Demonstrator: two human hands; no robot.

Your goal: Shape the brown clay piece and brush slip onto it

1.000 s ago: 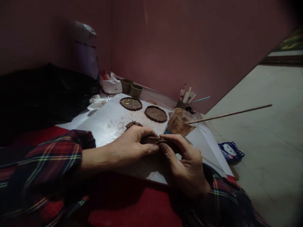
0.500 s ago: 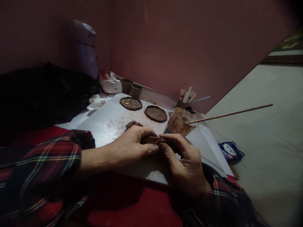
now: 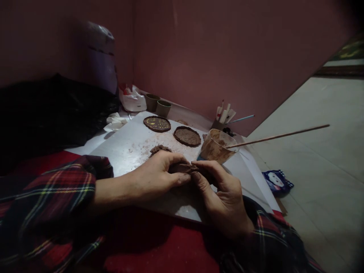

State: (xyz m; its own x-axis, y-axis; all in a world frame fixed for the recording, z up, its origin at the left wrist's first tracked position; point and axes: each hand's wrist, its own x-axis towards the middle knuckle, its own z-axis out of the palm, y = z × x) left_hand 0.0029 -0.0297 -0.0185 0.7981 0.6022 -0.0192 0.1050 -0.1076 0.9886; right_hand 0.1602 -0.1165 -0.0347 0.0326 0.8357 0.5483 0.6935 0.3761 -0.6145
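Observation:
Between both hands, above the white board, is a piece of brown clay. My left hand closes on its left part, thumb in front and fingers behind. My right hand pinches its right end between thumb and forefinger, and brown smears mark the fingertips. Much of the clay is hidden by the fingers. Just behind my left hand lies a rough lump of clay with crumbs around it. Farther back are a flat round clay disc with a raised rim and a similar yellow-dotted disc.
A smeared plastic cup holds a long thin stick jutting right. Behind stand two small pots and a holder with sticks. A black plastic bag fills the left. A blue packet is at right.
Almost nothing differs. Both hands keep their grip on the clay in the same place; the view has shifted very slightly.

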